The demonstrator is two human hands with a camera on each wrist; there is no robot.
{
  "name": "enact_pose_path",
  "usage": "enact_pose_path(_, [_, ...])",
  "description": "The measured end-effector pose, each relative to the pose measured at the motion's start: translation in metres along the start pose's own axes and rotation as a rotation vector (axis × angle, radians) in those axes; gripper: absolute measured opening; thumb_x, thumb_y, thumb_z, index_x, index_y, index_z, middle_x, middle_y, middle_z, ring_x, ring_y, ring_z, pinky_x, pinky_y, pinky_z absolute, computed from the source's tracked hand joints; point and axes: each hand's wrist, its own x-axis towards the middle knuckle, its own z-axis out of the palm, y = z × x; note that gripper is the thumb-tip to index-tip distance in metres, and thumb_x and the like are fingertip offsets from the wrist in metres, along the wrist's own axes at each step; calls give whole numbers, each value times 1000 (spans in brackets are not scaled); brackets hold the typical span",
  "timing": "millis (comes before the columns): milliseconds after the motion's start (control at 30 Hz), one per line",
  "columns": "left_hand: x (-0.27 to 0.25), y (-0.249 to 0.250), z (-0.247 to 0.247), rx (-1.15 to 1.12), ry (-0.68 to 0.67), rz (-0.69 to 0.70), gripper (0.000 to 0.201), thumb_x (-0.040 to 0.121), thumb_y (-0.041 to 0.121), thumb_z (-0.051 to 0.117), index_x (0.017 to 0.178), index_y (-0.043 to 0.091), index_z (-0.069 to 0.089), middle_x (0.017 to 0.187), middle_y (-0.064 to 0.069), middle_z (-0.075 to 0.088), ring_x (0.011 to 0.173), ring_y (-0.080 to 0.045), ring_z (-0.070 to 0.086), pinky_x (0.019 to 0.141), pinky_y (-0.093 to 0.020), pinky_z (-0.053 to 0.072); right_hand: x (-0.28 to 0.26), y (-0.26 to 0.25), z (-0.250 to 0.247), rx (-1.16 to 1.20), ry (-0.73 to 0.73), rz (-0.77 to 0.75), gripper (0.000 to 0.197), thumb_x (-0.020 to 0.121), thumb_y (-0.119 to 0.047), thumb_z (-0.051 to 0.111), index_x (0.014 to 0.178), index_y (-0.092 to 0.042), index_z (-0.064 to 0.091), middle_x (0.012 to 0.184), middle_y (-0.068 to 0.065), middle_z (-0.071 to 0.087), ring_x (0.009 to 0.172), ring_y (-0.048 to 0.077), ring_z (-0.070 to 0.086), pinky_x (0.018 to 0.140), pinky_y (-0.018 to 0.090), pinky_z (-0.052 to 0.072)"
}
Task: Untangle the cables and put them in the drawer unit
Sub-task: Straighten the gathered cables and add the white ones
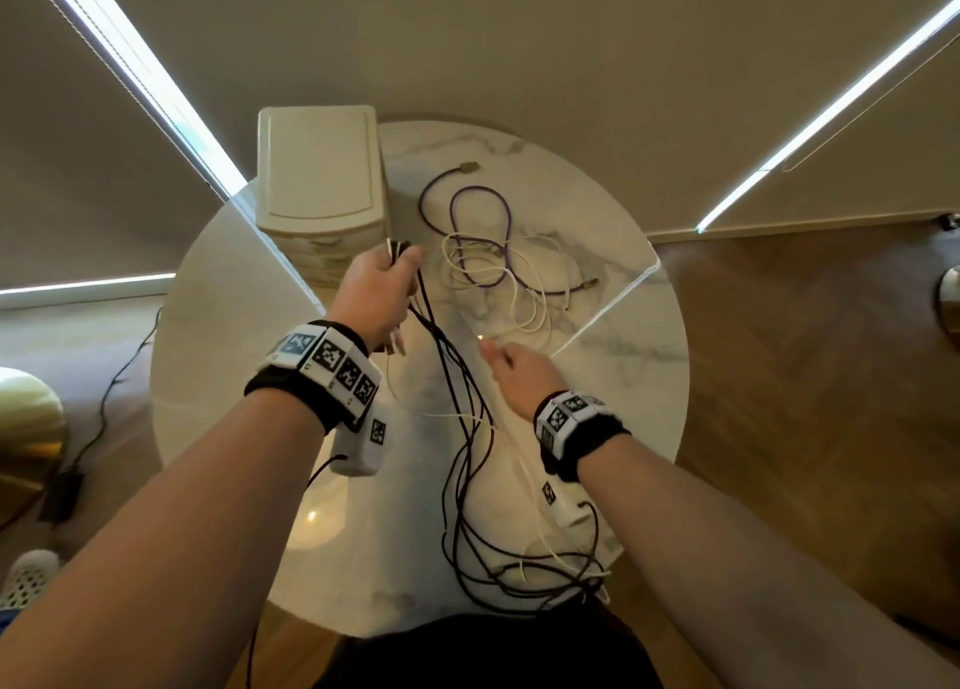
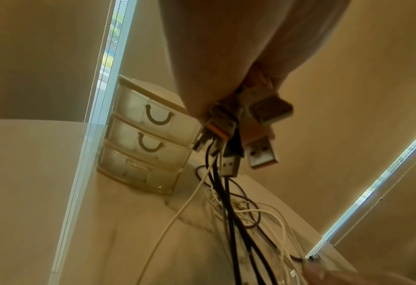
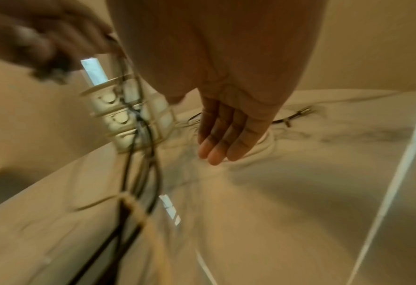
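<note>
My left hand (image 1: 382, 286) is raised above the round marble table (image 1: 613, 335) and grips a bunch of cable ends; several USB plugs (image 2: 255, 135) hang under its fist. Black cables (image 1: 457, 408) and a white one trail from it down to a tangle (image 1: 524, 569) at the table's near edge. My right hand (image 1: 514, 363) hovers with straight fingers (image 3: 216, 142) and holds nothing, just above the tabletop, near a white cable (image 1: 519, 293). A purple cable (image 1: 488, 231) loops with it further back. The cream drawer unit (image 1: 319, 179) stands at the back left, its drawers (image 2: 151, 133) closed.
A black cord (image 1: 119, 371) runs over the wooden floor at the left to a power brick. A round brass object (image 1: 26, 428) sits at the left edge. Closed blinds with bright slits stand behind the table.
</note>
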Motion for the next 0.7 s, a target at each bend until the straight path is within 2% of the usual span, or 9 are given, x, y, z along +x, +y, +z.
enact_pose_path(67, [-1,4,-3,0,9,3,44,104,34,57,116,-8,63,68,0,50,51,-15,42,53,-30,37,26,10,-19,-4,91,59,37,104,-44,46,107,-15,67,105,8,74,99,30,69,87,38,54])
enact_pose_path(133, [-2,9,-6,-44,13,6,44,106,31,56,121,-9,61,67,1,48,50,-14,40,50,-29,36,47,16,-37,-37,152,122,28,102,-29,47,109,-14,70,108,11,74,102,33,68,87,36,53])
enact_pose_path(200, [-4,12,-9,-66,7,6,38,107,30,54,122,-4,63,67,2,47,50,-12,39,48,-29,36,64,21,-52,-62,233,182,29,102,-22,45,114,-10,70,113,15,72,107,36,66,81,32,47])
enact_pose_path(300, [-3,10,-10,-60,-23,5,27,107,31,52,120,11,66,71,1,45,52,-12,40,45,-28,39,81,32,-70,10,289,267,27,101,-17,50,122,-5,62,120,18,67,110,38,63,78,32,41])
enact_pose_path(400, [0,5,-10,-72,-32,-18,22,108,31,52,116,18,67,70,2,45,54,-12,40,48,-30,37,100,48,-79,51,309,301,47,93,-12,60,137,-15,47,119,16,65,96,34,60,76,32,40])
enact_pose_path(467, [2,1,-9,-54,-25,-25,22,108,31,51,117,19,67,68,4,45,53,-12,40,48,-30,37,111,55,-83,-55,319,279,52,93,-6,56,142,-20,44,121,16,63,99,35,61,75,32,40])
enact_pose_path(533, [3,-3,-7,-43,-19,-35,22,108,30,51,117,20,68,67,5,45,51,-12,39,46,-28,37,116,60,-86,-142,327,246,40,94,-1,49,132,-13,52,121,19,60,104,37,60,74,32,37])
enact_pose_path(600, [3,-6,-4,-57,-13,-56,23,108,29,51,116,17,68,65,6,44,50,-12,38,47,-28,35,117,66,-86,-193,326,214,29,93,-2,49,120,-9,58,116,17,60,102,36,60,73,32,36])
enact_pose_path(700, [4,-7,2,-54,-24,-77,24,108,28,50,119,16,67,66,6,44,49,-11,38,48,-28,35,119,75,-84,-177,383,188,17,98,-15,52,110,-10,62,107,17,65,100,38,62,72,32,35])
